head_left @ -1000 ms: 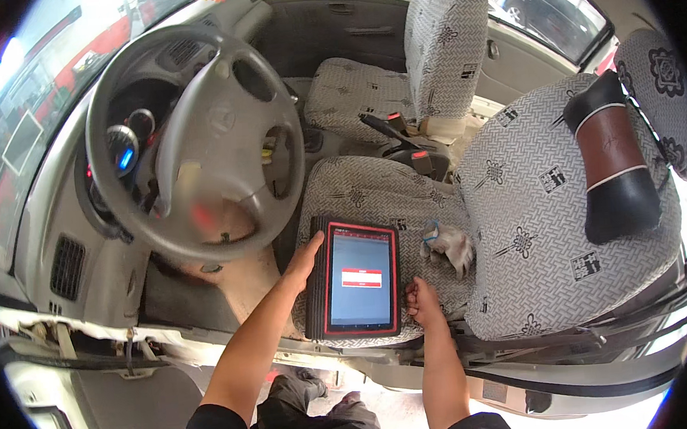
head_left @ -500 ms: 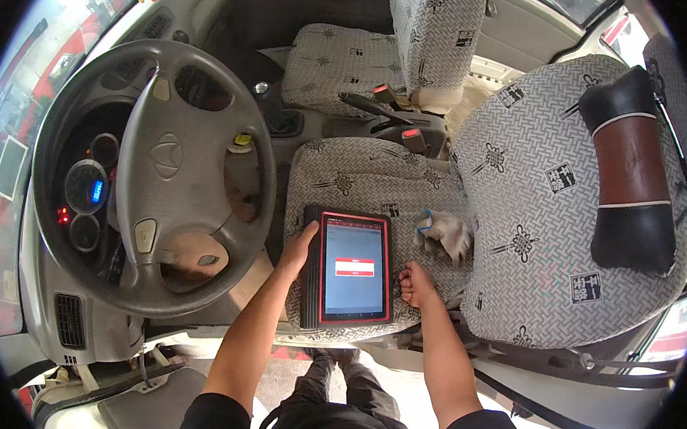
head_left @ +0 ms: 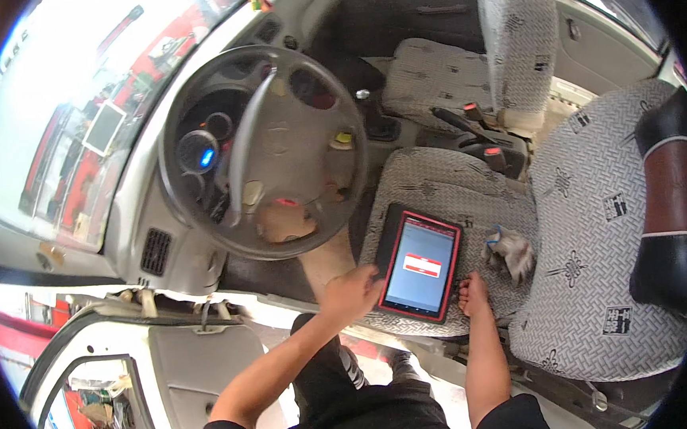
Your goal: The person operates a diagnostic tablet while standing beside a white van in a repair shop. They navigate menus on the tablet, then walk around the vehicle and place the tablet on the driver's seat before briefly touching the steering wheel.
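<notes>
A tablet (head_left: 420,266) in a black case with a red-trimmed frame lies face up on the driver's seat (head_left: 444,177). Its lit screen shows a red and white pop-up box. My left hand (head_left: 353,295) is at the tablet's lower left edge, slightly smeared, fingers loosely apart and not wrapped round it; whether the fingertips touch the case I cannot tell. My right hand (head_left: 473,295) rests on the seat just right of the tablet, curled into a loose fist with nothing seen in it. Beyond that fist lies a crumpled greyish-white glove (head_left: 510,252) with a blue cuff edge.
The steering wheel (head_left: 276,163) stands left of the seat, before a lit instrument cluster. A gear lever (head_left: 364,95) and handbrake (head_left: 460,122) lie beyond. The backrest (head_left: 578,262) carries a black and brown neck pillow (head_left: 671,191). The open car door (head_left: 203,368) is at lower left.
My left hand has come off the tablet's left side and moved down toward its lower edge. The view has turned and shifted left. My right fist remains beside the tablet.
</notes>
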Available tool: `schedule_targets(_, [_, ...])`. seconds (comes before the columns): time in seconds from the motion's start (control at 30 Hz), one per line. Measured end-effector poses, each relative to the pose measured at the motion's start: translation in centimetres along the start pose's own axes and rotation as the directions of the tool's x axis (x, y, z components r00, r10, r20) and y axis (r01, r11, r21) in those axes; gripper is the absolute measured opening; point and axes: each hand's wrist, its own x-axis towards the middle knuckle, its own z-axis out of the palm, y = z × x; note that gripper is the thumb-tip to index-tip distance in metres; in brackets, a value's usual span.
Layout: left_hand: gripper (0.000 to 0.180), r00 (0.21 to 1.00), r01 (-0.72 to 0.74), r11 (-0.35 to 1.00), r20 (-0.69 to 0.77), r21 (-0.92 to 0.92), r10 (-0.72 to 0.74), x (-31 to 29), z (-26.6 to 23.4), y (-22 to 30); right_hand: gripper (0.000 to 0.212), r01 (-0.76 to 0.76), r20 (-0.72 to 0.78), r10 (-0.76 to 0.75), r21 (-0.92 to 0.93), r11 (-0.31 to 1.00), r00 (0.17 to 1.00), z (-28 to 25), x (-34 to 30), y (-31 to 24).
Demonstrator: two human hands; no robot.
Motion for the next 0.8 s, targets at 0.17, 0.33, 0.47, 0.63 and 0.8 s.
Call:
schedule_targets(0.17, [0.022, 0.815, -0.441, 0.849, -0.267, 0.29, 0.515, 8.8, -17.6, 10.8, 0.036, 0.09, -0.027, -0.089, 0.03, 0.996, 0.996, -1.1, -1.4, 0.4])
schedule_targets(0.33, [0.022, 0.74, -0.233, 0.835, -0.466, 0.498, 0.484, 14.6, -30.9, 10.6, 0.039, 0.226, 0.01, -0.226, -0.034, 0.973, 0.974, 0.7, -2.6, 0.9])
schedule_targets(0.47, [0.025, 0.719, -0.198, 0.754, -0.43, 0.627, 0.546, 21.0, -34.5, 7.7, 0.043, 0.271, -0.014, -0.272, -0.047, 0.961, 0.962, 0.8, -2.9, 1.4])
schedule_targets(0.63, [0.027, 0.72, -0.22, 0.71, -0.379, 0.669, 0.581, 29.6, -35.8, 6.4, 0.054, 0.304, -0.151, -0.37, -0.336, 0.891, 0.917, 0.8, 0.4, 2.0])
schedule_targets(0.8, [0.028, 0.72, -0.219, 0.723, -0.392, 0.655, 0.573, 34.5, -34.1, 2.9, 0.07, 0.261, -0.112, -0.653, -0.856, 0.446, 0.749, 2.1, -0.8, 1.7])
